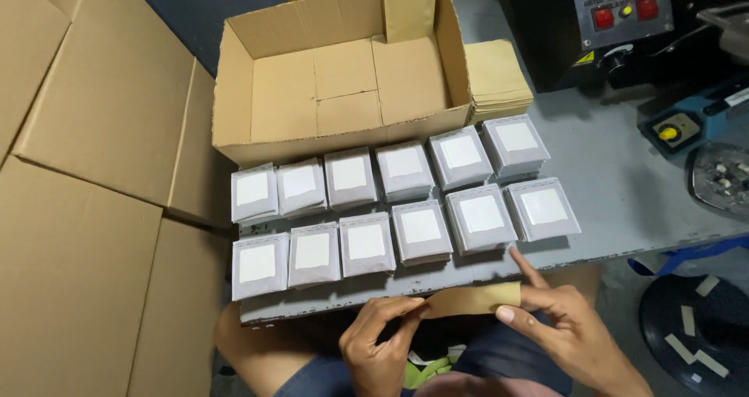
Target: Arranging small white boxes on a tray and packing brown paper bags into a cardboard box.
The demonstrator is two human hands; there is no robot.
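**Bare hands, bare forearms, blue shorts**

Both the left hand [380,348] and the right hand [568,328] are uncovered: the fingers are plain, the nails short, and the thumbnail of the right hand shows pale. The forearms are bare as far as the picture's lower edge. Below them the person wears blue denim-like shorts [499,358] over the lap, and the bare knee [242,342] shows at the left. A yellow-green patch of cloth [427,370] sits between the thighs.
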